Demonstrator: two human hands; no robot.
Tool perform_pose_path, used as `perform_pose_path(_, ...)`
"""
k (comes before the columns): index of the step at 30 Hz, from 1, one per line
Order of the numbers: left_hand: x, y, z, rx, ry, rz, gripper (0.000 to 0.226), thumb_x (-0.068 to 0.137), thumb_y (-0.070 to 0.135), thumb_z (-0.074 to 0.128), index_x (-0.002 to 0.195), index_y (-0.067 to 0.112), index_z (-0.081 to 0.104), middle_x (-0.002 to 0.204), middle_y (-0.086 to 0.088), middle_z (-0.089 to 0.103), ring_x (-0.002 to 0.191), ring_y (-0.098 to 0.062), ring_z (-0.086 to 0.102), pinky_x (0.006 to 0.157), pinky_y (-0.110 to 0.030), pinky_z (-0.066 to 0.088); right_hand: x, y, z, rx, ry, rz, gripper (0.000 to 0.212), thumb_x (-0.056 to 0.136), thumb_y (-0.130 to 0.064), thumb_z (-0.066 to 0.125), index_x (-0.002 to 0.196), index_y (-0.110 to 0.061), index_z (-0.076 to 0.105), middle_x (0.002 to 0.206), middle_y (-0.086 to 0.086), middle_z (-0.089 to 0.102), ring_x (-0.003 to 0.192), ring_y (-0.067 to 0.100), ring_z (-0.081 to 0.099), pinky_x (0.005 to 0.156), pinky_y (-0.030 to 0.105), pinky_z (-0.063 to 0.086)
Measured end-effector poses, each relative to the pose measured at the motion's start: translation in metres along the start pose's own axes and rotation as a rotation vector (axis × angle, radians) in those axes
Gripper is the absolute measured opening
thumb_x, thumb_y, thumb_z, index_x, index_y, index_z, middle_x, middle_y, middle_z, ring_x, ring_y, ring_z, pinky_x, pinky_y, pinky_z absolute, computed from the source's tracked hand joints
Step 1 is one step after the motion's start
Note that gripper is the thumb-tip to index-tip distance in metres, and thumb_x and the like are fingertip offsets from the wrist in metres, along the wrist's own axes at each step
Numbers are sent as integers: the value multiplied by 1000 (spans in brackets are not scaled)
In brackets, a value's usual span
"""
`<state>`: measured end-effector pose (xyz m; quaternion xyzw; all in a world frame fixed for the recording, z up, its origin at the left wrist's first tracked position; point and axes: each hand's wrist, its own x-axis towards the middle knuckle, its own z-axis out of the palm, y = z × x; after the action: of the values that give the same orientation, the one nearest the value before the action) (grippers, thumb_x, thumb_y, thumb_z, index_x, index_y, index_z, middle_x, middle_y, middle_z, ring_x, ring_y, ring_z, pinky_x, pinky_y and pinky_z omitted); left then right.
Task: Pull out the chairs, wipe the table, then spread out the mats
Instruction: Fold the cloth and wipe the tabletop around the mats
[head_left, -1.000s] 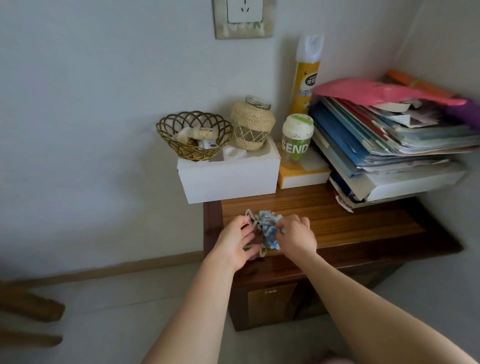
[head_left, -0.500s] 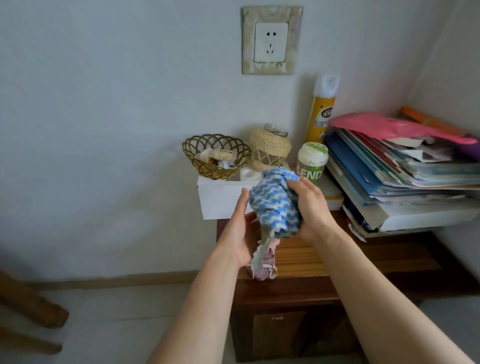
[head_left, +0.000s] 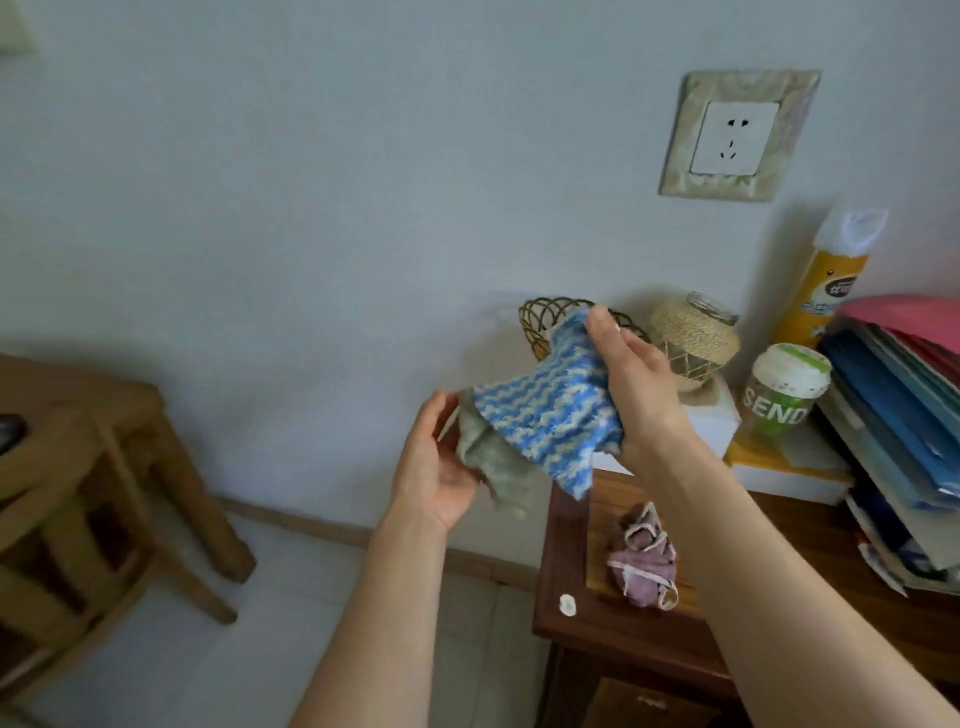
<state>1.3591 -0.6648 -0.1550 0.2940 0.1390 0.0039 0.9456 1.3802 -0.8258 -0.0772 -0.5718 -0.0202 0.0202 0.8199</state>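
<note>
A blue-and-white knitted cloth (head_left: 540, 415) with a grey-green underside hangs in the air in front of the wall. My right hand (head_left: 631, 384) grips its upper right edge, fingers curled over the fabric. My left hand (head_left: 436, 462) holds the lower left corner, where the grey-green part bunches against my palm. Below them a crumpled pink cloth (head_left: 644, 561) lies on the small dark wooden cabinet (head_left: 571, 629). At the left edge stands a light wooden chair (head_left: 88, 478).
On the cabinet stand a wire basket (head_left: 540, 322), a twine-wrapped jar (head_left: 693, 338), a green "SEND" tub (head_left: 784, 395), a yellow spray can (head_left: 826, 275) and a stack of folders (head_left: 904, 415). A wall socket (head_left: 735, 137) sits above. Pale floor tiles lie between chair and cabinet.
The blue cloth went from a bunch on the cabinet top to being lifted and spread between both hands. The view swung left, bringing the chair into sight. The pink cloth stayed on the cabinet.
</note>
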Motion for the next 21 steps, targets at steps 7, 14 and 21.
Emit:
perform_pose_path(7, -9, 39, -66, 103, 176, 7, 23, 93, 29, 58, 108, 13, 64, 102, -8, 68, 87, -23, 64, 73, -34, 53, -19, -2, 114, -292, -411, -72, 8, 85, -7, 70, 90, -4, 65, 72, 11, 64, 61, 22, 62, 57, 31, 53)
perform_pose_path(14, -63, 87, -121, -183, -50, 134, 85, 86, 75, 29, 124, 9, 66, 129, -22, 61, 115, -37, 60, 100, -48, 47, -16, 17, 189, 6, -418, 33, 22, 92, -13, 64, 108, 2, 64, 89, 17, 71, 74, 27, 70, 71, 42, 60)
perform_pose_path(21, -93, 167, -146, 1, -297, 489, 73, 95, 57, 42, 129, -6, 57, 132, -27, 57, 129, -36, 51, 118, -41, 25, -9, 87, 226, -249, -272, 47, 17, 94, -21, 63, 80, -12, 66, 75, 11, 70, 65, 23, 68, 69, 42, 59)
